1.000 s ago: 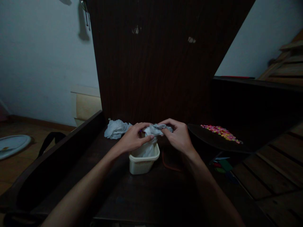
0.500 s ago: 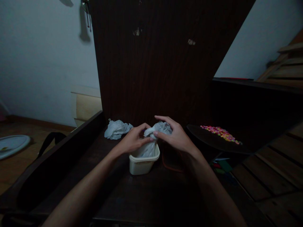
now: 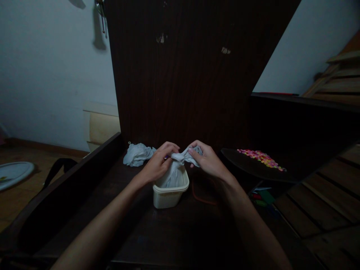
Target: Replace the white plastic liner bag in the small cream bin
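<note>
A small cream plastic tub (image 3: 168, 196) stands on a dark wooden surface (image 3: 174, 232). A white plastic bag (image 3: 176, 170) sits inside it, its top gathered into a twisted neck above the rim. My left hand (image 3: 158, 164) pinches the neck from the left, fingers closed on it. My right hand (image 3: 206, 159) grips the loose end of the same bag on the right, fingers closed too. The room is dim and what is inside the bag is hidden.
A crumpled white bag (image 3: 137, 154) lies behind the tub to the left. A dark tray (image 3: 247, 167) with several small colourful bits (image 3: 261, 158) sits at the right. A tall dark wooden panel (image 3: 182, 75) rises behind. A white plate (image 3: 12, 173) lies on the floor far left.
Both hands kept working the bag's top. The right hand, spread over the bunched top half a second ago, has closed on its end, and the top is now drawn into a tighter neck.
</note>
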The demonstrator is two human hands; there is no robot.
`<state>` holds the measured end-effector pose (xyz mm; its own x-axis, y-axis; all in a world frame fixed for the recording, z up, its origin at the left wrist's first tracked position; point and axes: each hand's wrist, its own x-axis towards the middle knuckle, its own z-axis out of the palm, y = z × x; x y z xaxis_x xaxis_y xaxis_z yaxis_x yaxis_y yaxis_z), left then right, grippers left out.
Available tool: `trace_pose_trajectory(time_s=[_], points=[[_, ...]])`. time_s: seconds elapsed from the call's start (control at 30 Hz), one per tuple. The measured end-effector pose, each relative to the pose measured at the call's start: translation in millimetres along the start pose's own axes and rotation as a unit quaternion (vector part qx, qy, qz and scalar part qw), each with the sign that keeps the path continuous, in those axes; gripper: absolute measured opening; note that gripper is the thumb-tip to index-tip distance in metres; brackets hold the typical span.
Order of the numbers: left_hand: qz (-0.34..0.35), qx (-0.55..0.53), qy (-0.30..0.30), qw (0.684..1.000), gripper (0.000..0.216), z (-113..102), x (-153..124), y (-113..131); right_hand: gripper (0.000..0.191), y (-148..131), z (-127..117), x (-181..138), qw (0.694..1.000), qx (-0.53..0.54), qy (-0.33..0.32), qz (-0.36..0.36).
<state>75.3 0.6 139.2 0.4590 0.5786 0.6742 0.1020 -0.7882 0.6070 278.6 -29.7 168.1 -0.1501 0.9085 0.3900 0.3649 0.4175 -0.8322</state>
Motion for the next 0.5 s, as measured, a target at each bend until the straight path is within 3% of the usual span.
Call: trace_pose_trajectory(time_s=[0.13,0.23,0.37,0.5], points=[[-0.002,0.023,0.035,0.999,0.017,4.0,1.8,-1.1,0.019,-0.2,3.2,-1.9,0.999,0.040,-0.005,0.020],[-0.055,-0.012,0.046,0.997,0.021,6.2,3.1,-4.4,0.014,-0.8,4.6,-2.2,0.998,0.061,-0.016,0.014],[-0.181,-0.143,0.015,0.973,0.054,5.9,2.0,-7.9,0.015,-3.3,3.5,0.2,0.999,-0.015,0.012,-0.044],[-0.163,-0.146,-0.063,0.974,0.090,5.2,-2.8,-9.5,0.019,-7.0,1.2,3.4,0.996,-0.072,-0.006,-0.058]])
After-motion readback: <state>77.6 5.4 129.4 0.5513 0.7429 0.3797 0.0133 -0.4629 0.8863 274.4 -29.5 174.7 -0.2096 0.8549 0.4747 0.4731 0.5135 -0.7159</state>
